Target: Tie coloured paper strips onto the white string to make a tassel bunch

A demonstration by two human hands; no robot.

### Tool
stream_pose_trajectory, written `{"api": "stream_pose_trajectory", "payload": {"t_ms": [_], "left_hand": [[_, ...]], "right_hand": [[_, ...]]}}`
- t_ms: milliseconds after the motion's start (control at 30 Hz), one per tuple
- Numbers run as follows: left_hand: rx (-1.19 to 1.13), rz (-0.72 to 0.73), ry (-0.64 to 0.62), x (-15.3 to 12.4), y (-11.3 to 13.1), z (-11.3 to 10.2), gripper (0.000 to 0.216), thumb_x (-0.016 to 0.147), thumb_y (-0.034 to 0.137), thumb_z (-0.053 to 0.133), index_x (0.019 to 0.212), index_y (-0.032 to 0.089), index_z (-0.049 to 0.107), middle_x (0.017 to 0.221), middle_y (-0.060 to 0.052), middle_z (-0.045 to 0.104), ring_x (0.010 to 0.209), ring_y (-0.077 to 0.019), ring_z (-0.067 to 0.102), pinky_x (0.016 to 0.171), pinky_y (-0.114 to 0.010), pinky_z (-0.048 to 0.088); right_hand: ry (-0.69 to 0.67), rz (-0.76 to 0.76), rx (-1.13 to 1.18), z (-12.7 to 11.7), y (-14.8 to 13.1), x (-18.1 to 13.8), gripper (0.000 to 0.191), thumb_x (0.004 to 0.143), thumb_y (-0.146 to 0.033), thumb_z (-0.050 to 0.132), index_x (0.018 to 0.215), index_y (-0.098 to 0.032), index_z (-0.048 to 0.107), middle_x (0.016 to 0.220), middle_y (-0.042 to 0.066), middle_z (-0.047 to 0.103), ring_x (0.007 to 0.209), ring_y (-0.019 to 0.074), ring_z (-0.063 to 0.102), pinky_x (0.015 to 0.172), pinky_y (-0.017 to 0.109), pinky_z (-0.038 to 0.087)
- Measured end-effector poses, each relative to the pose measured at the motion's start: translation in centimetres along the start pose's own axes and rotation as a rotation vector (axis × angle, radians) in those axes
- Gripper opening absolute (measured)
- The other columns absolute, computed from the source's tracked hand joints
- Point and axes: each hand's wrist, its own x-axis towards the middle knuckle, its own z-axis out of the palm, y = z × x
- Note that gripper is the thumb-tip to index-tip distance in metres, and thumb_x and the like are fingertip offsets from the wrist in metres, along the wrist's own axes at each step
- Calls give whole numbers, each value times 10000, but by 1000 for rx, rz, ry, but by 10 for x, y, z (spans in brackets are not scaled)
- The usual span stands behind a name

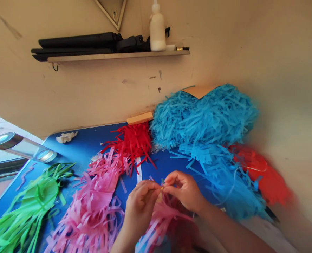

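"What do the hands have there?"

"The left hand (141, 202) and the right hand (185, 191) meet at the fingertips, both pinching a small yellow bit (161, 188)."

"And below it?"

"Pink fringe (168, 213), just under the fingers, above the blue table (158, 165). Whether they hold that too, I can't tell."

"What's lying around them?"

"A long pink bunch (92, 203) and a green bunch (41, 191) to the left, red fringe (135, 140) farther back, and a big heap of blue strips (206, 117) by the wall (98, 91)."

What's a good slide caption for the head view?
Left hand and right hand pinch a tiny yellow piece over pink fringe, near green fringe, red fringe and blue fringe.
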Motion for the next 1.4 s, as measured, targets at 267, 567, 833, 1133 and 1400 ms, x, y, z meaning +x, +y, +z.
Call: {"api": "stream_pose_trajectory", "payload": {"t_ms": [267, 567, 833, 1133, 1400], "left_hand": [[154, 121, 56, 1, -1, 3, 120, 894, 223, 575, 813, 220, 663, 793, -12, 691, 766, -146, 637, 704, -238, 477], [-142, -128, -26, -1, -3, 5, 144, 899, 294, 573, 816, 210, 657, 769, -8, 653, 706, -134, 615, 644, -215, 472], [21, -43, -10, 0, -2, 6, 158, 909, 267, 545, 806, 208, 649, 772, -22, 665, 710, -145, 626, 647, -236, 476], [313, 216, 65, 1, 2, 8, 119, 901, 190, 550, 845, 226, 649, 797, -15, 713, 758, -168, 650, 738, -303, 492], [327, 182, 68, -4, 1, 8, 61, 879, 237, 597, 931, 220, 624, 846, -19, 703, 803, -175, 643, 737, -303, 505]], "right_hand": [[6, 34, 6, 0, -4, -1, 205, 688, -301, 801, 788, -203, 651, 753, 2, 722, 717, 162, 688, 706, 274, 551], [-14, 19, 67, -1, 0, -3, 174, 725, -296, 788, 794, -212, 652, 764, -5, 727, 717, 146, 694, 700, 252, 554], [-14, 51, 74, 0, 0, -4, 206, 713, -328, 788, 783, -210, 635, 738, -8, 719, 702, 153, 694, 687, 262, 560], [-29, -62, -242, -3, -10, -7, 65, 806, -250, 665, 858, -217, 645, 820, 7, 713, 742, 144, 654, 735, 271, 527], [-74, -119, -325, -11, -7, -9, 40, 850, -215, 610, 888, -226, 606, 828, 3, 685, 781, 154, 640, 800, 297, 494]]}}
